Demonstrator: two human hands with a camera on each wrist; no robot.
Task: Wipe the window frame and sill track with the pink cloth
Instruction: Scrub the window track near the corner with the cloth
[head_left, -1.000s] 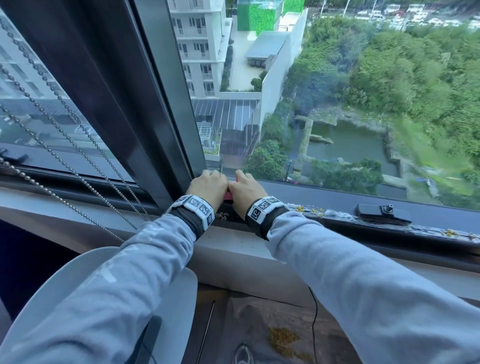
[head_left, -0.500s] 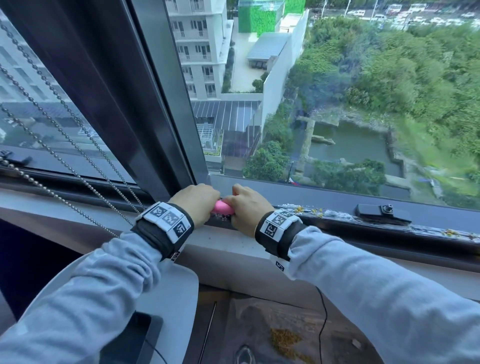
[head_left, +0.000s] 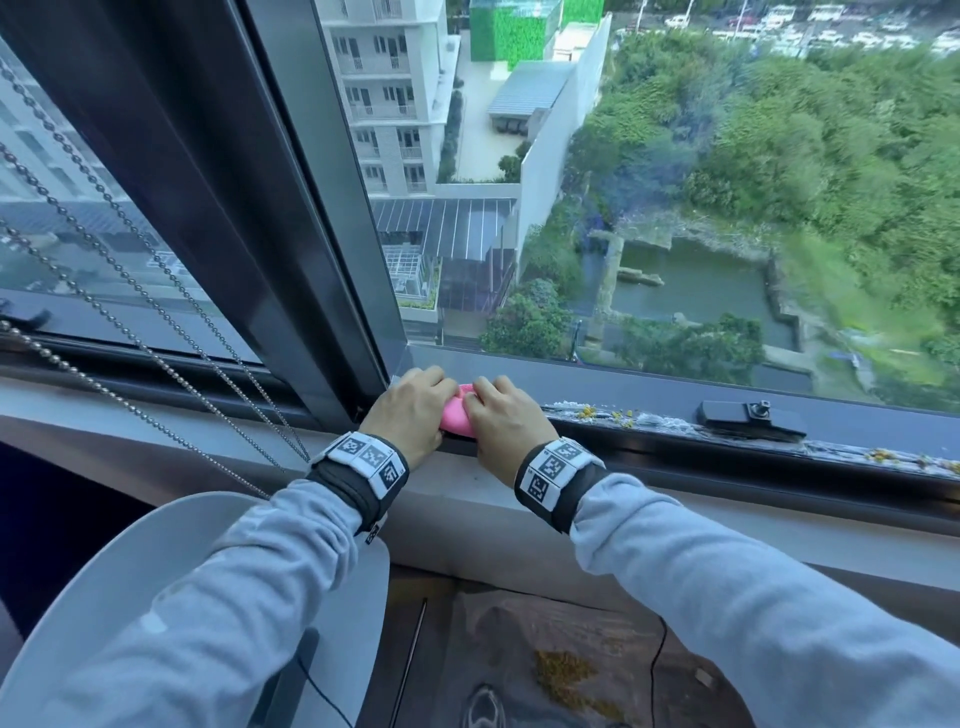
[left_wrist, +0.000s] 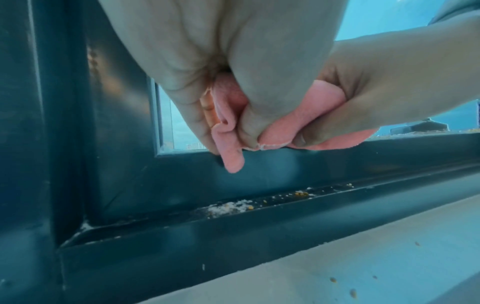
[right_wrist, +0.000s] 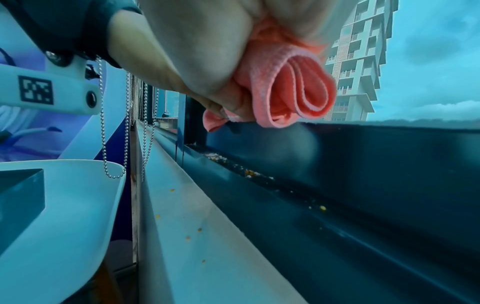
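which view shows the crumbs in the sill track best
The left wrist view: the crumbs lie close and unobstructed in the sill track below the pink cloth. The right wrist view shows them smaller, receding along the track; the head view shows only distant specks.

pink cloth (right_wrist: 291, 86): soft woven fabric, stitched hem | window frame (head_left: 291, 218): dark metal, smooth semi-gloss | sill track (left_wrist: 259, 203): gritty crumbs | bead chain (head_left: 156, 291): shiny metal

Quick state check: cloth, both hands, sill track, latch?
pink cloth: bunched, held above the track, not touching it
left hand: grips cloth
right hand: grips cloth
sill track: dirty, white and yellow crumbs
black latch: on frame, state unclear
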